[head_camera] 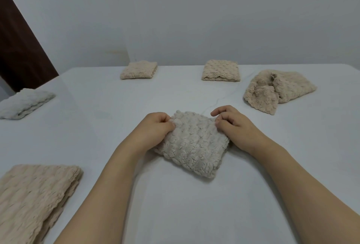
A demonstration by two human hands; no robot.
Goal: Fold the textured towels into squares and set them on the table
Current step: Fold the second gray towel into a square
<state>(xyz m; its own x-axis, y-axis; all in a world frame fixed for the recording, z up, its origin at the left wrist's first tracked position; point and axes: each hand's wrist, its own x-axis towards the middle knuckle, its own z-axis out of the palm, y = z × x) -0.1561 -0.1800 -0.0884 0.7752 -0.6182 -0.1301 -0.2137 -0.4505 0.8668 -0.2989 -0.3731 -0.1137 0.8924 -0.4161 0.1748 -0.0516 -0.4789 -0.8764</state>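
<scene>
A cream textured towel [191,144], folded into a small thick square, lies on the white table [175,204] in the middle of the view. My left hand [153,128] pinches its far left corner with curled fingers. My right hand [233,124] pinches the far right corner the same way. An unfolded, crumpled beige towel [278,89] lies at the right, apart from my hands.
Two folded beige squares sit near the far edge, one left of centre [139,69] and one right of centre [221,70]. A folded pale grey towel [24,102] lies at the left edge. A larger folded beige towel [33,199] is at the near left. A wall stands behind the table.
</scene>
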